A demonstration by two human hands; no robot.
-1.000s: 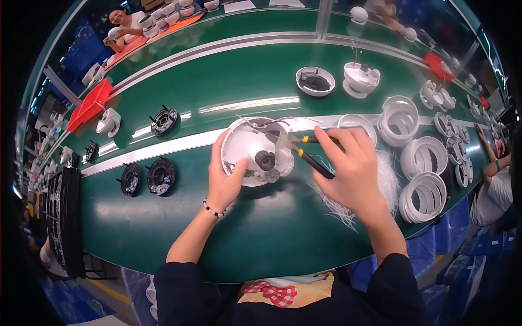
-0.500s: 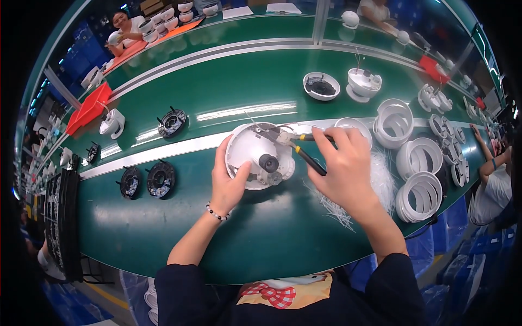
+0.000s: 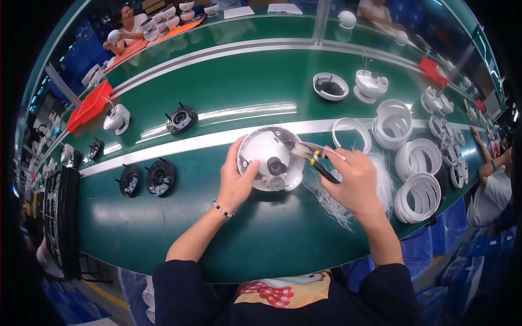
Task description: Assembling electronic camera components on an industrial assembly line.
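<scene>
My left hand (image 3: 235, 179) is wrapped around the left rim of a white round camera housing (image 3: 262, 149), its thumb over the edge. The housing is tilted toward me, with a black lens (image 3: 275, 165) and a clear round part at its lower front. In my right hand (image 3: 354, 182) is a pair of cutting pliers (image 3: 328, 173) with black and yellow handles. The plier jaws lie at the housing's upper right inner edge, by some wires or a thin tie; whether they bite on it I cannot tell. Below my right hand lies a heap of thin white plastic strips (image 3: 338, 209).
White rings (image 3: 418, 198) stand stacked at the right, a single ring (image 3: 352, 136) behind my right hand. Black round parts (image 3: 161, 177) lie at the left. Along the far strip sit another black part (image 3: 180, 119), white housings (image 3: 371, 86) and a red tray (image 3: 89, 106). Other people sit beyond.
Both hands, the housing and the pliers have shifted slightly right; the plier jaws have come lower against the housing. Parts on the far green strip have moved right.
</scene>
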